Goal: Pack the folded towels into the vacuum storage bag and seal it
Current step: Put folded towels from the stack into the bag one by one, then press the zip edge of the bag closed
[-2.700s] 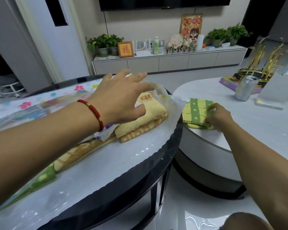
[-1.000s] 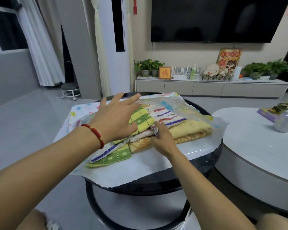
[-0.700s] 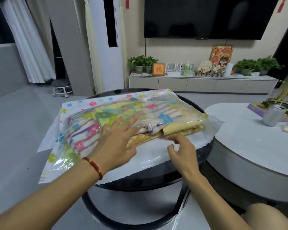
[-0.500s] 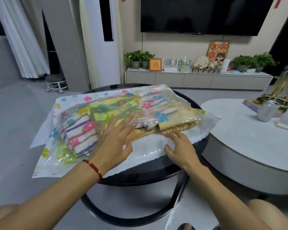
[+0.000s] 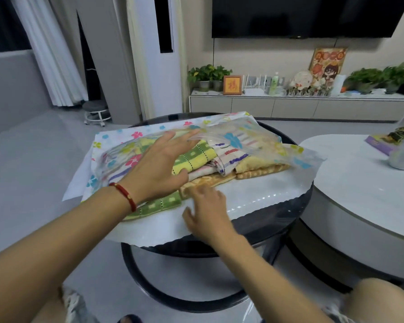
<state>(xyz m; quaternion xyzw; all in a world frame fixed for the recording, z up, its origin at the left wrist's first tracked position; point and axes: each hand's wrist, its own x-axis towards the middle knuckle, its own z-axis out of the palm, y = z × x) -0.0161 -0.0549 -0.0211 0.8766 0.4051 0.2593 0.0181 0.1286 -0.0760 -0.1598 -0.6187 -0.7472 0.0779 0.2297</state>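
Bag (image 5: 254, 138) top is lifting again vs. 0.5 s ago, towels (image 5: 196, 157) re-exposed under spread left hand (image 5: 159, 166) fingers, right hand (image 5: 208, 213) splayed just beside—sealing's not ready.

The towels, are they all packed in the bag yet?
Nearly. The folded towels lie stacked inside the flowery vacuum bag, and none wait on the white table. Right now the left hand presses on the pile under the bag's lifted top sheet, and the right hand rests on the open edge. Towel ends poke out there. Tucking them in and sealing remain.
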